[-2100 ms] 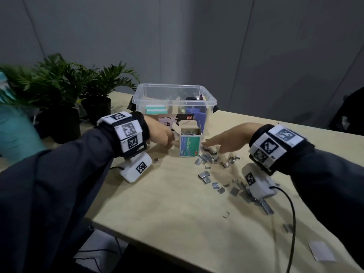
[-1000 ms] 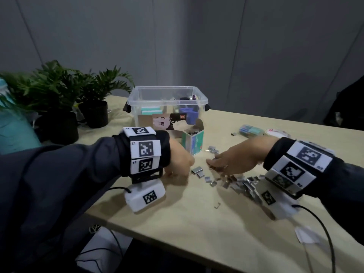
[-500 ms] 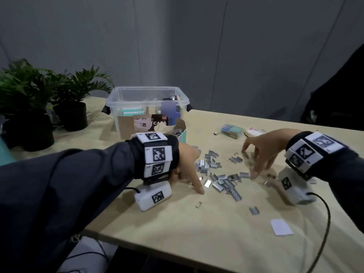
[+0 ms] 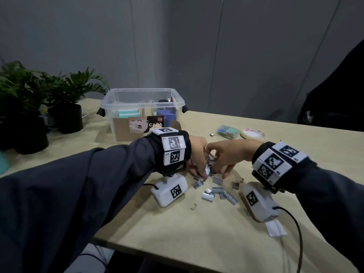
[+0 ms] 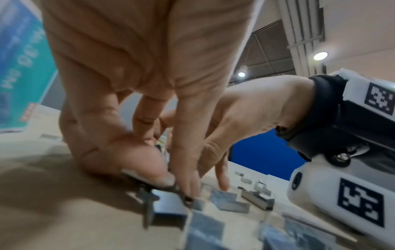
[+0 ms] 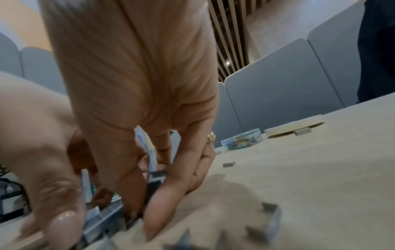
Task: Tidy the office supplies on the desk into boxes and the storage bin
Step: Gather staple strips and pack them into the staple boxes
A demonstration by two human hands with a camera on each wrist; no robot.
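Grey metal staple strips (image 4: pixel 208 167), short and shiny, sit bunched between both hands at mid tabletop. Left hand (image 4: pixel 197 154): thumb and forefinger closed in a pinch on strips low against the wood (the left wrist view shows the fingertips (image 5: pixel 186 184) right at a strip's edge). Right hand (image 4: pixel 226 154): fingers curled down around the same clump from the other side, thumb and fingers closed on strips, as the right wrist view shows dark strips between them. Both grips narrow, holding staples.

Judgement on the step: gathering the spill for boxing. Best done by scooping the two hands together and lifting the clump whole, since the strips are thin and likely to break apart or slide out if pinched singly. Keep fingertips flat to the pale wooden tabletop (image 4: pixel 197 233) to get under them.

More loose strips (image 4: pixel 218 194) lie scattered just toward the person from the hands, so several passes look needed; one single bent staple (image 4: pixel 193 206) lies apart, nearer the edge.

Around: a clear plastic storage bin (image 4: pixel 142 111) behind the hands, already holding boxes and pads. To the right, a small clear case of coloured clips (image 4: pixel 228 132) and a flat roll of pale tape (image 4: pixel 253 133), both still out. A white paper slip (image 4: pixel 275 229) by the right wrist camera. Dark potted plants (image 4: pixel 65 103) far left, out of the way. The wrist cameras hang close over the strips and could knock them.
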